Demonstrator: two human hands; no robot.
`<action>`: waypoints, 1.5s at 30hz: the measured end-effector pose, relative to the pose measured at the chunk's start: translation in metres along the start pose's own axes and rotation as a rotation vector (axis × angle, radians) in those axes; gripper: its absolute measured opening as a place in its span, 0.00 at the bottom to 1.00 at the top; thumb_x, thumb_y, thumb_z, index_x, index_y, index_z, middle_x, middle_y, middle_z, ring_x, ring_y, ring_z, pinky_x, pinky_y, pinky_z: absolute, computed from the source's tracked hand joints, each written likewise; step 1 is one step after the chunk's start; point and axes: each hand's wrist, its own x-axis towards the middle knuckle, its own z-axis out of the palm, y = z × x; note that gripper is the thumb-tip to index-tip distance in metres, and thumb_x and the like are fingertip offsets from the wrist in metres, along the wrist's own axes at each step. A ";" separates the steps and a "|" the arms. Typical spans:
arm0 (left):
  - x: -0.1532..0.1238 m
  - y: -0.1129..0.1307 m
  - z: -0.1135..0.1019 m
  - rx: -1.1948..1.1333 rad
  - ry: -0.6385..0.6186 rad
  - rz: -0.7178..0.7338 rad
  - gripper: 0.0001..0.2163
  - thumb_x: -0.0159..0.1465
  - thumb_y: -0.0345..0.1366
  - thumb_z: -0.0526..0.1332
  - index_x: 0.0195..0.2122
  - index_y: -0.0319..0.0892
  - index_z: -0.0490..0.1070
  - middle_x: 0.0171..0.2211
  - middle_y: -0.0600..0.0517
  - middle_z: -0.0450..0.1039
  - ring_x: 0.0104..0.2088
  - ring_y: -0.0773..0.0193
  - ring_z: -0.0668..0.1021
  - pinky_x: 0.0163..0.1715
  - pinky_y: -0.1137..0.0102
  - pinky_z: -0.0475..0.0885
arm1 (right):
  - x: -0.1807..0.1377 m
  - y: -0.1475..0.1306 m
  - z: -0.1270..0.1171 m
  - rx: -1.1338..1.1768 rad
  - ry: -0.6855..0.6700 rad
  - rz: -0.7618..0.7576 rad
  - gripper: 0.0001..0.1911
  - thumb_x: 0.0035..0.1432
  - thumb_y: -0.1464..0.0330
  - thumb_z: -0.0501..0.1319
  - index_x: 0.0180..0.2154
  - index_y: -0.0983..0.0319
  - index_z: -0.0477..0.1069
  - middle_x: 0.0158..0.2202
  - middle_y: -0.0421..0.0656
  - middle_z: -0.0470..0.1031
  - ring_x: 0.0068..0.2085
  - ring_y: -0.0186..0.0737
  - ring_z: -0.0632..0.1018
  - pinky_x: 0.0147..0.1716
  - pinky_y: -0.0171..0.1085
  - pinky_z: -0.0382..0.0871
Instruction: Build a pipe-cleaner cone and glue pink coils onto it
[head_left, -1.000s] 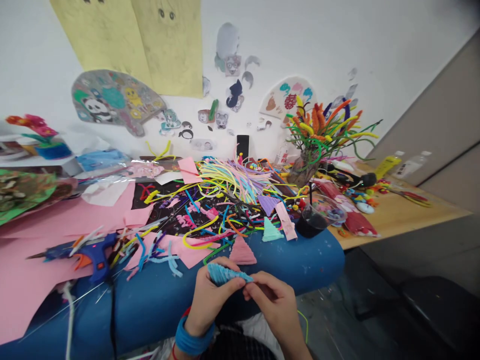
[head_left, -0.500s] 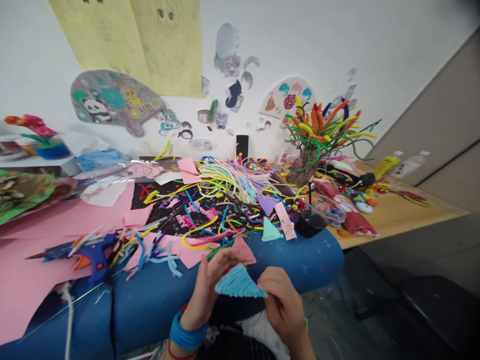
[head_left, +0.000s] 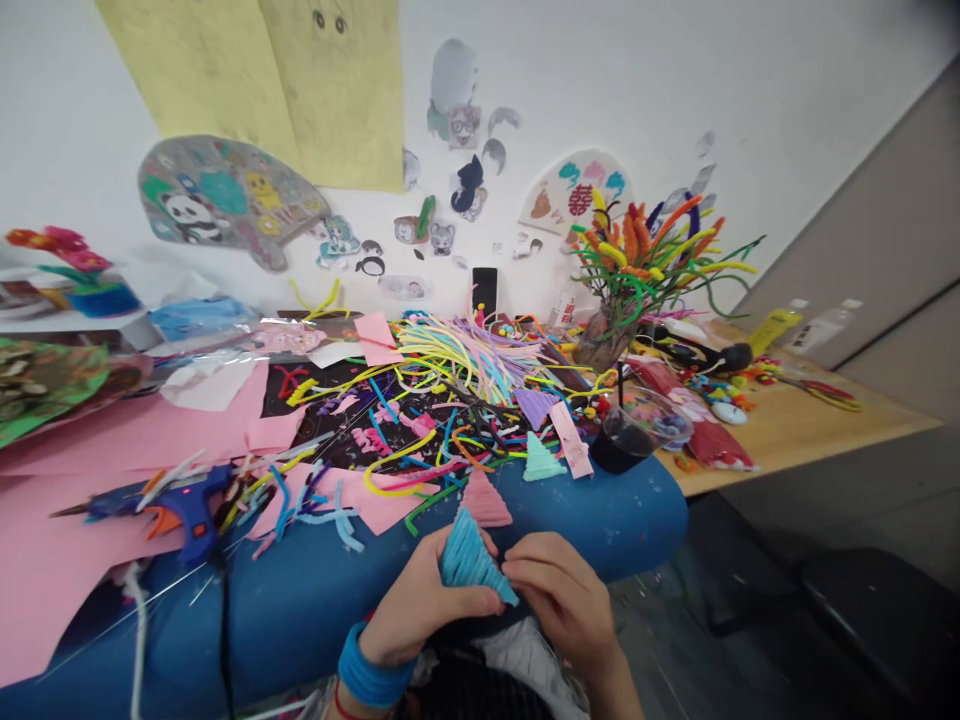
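Note:
A blue triangle of fuzzy pipe cleaner [head_left: 469, 556] is held above my lap, one corner up and one toward the lower right. My left hand [head_left: 427, 597], with a blue wristband [head_left: 375, 668], grips it, thumb across the lower front and fingers behind. At its right edge are the closed fingertips of my right hand [head_left: 564, 600]; they seem to pinch the edge, though the contact is partly hidden. Just beyond lies a pink triangle [head_left: 486, 503] on the blue padded edge [head_left: 600, 520]. A mint triangle [head_left: 541, 458] and a purple triangle [head_left: 535, 406] lie farther back.
A blue glue gun [head_left: 191, 510] lies on pink sheets [head_left: 60, 540] at the left. Loose pipe cleaners [head_left: 465, 360] and black scissors [head_left: 487, 425] cover the middle. To the right stand a cup of dark drink [head_left: 622, 440] and a vase of pipe-cleaner flowers [head_left: 604, 335].
The blue triangle has turned from lying nearly flat to standing steeper. My left hand has closed on it, thumb in front. My right hand has shifted from the corner to its right edge.

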 end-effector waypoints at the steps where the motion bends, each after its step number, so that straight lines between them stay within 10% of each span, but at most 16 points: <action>1: -0.001 0.000 0.000 0.008 0.015 0.016 0.19 0.44 0.34 0.76 0.35 0.39 0.71 0.27 0.55 0.75 0.27 0.68 0.75 0.31 0.74 0.70 | 0.002 -0.002 0.001 0.035 0.027 0.045 0.07 0.64 0.75 0.60 0.42 0.61 0.74 0.34 0.45 0.79 0.37 0.39 0.78 0.36 0.36 0.75; 14: -0.007 0.002 0.003 0.133 0.204 0.243 0.13 0.47 0.36 0.75 0.29 0.39 0.73 0.23 0.56 0.71 0.24 0.70 0.70 0.26 0.75 0.65 | 0.006 -0.023 0.019 0.244 0.159 0.451 0.08 0.57 0.77 0.62 0.31 0.60 0.77 0.27 0.41 0.79 0.29 0.36 0.79 0.29 0.30 0.74; 27: -0.008 0.002 0.004 0.434 0.207 0.700 0.05 0.59 0.28 0.67 0.31 0.44 0.75 0.29 0.53 0.74 0.32 0.63 0.76 0.34 0.70 0.70 | 0.004 -0.029 0.020 0.216 0.165 0.390 0.08 0.56 0.77 0.63 0.34 0.60 0.76 0.29 0.41 0.79 0.31 0.36 0.79 0.32 0.31 0.75; 36: -0.005 -0.004 -0.011 0.091 0.086 0.504 0.26 0.55 0.34 0.65 0.56 0.46 0.66 0.48 0.46 0.71 0.50 0.51 0.72 0.50 0.59 0.66 | 0.001 -0.013 0.008 -0.124 0.193 -0.001 0.12 0.57 0.79 0.59 0.40 0.61 0.73 0.31 0.45 0.78 0.34 0.41 0.79 0.32 0.40 0.77; 41: 0.000 -0.004 -0.017 -0.202 0.073 0.289 0.25 0.60 0.51 0.57 0.54 0.41 0.65 0.44 0.43 0.73 0.43 0.49 0.76 0.42 0.58 0.68 | -0.007 0.000 -0.001 -0.347 0.080 -0.260 0.11 0.62 0.76 0.59 0.45 0.64 0.74 0.34 0.47 0.82 0.38 0.43 0.82 0.38 0.43 0.80; 45: -0.002 -0.005 -0.015 -0.011 0.062 0.191 0.29 0.60 0.55 0.61 0.57 0.43 0.59 0.41 0.45 0.73 0.39 0.56 0.76 0.39 0.63 0.67 | -0.003 -0.001 -0.006 -0.389 -0.008 -0.366 0.10 0.66 0.73 0.55 0.43 0.66 0.75 0.33 0.47 0.83 0.39 0.42 0.82 0.41 0.41 0.81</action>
